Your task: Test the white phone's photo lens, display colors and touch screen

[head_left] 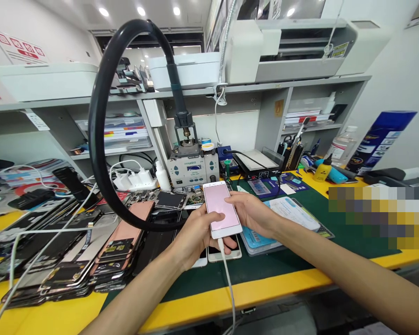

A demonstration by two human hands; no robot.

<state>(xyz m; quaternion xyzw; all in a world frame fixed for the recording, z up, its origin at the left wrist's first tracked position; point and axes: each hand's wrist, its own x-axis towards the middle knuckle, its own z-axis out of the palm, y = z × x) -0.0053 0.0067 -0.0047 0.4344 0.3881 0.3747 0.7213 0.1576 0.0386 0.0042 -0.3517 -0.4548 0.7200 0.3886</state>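
Observation:
A white smartphone (pixel 216 197) with a lit pale-pink screen is held up over the bench. My left hand (pixel 197 232) is wrapped round its lower left side, thumb lying on the screen. My right hand (pixel 249 211) grips its right edge, with the thumb or a fingertip over the glass. A white charging cable (pixel 226 274) is plugged into the phone's bottom end and hangs over the bench's front edge. Beneath my hands lie white-framed phones (pixel 214 256), partly hidden. Right of them is a blue-and-white plastic packet (pixel 279 214).
Stacks of phone screens and housings (pixel 122 232) fill the left side. A thick black hose (pixel 97 116) arches over the bench from a hot-air station (pixel 192 170). A green mat (pixel 352 232) covers the yellow bench. Bottles, including a yellow one (pixel 323 170), stand at right.

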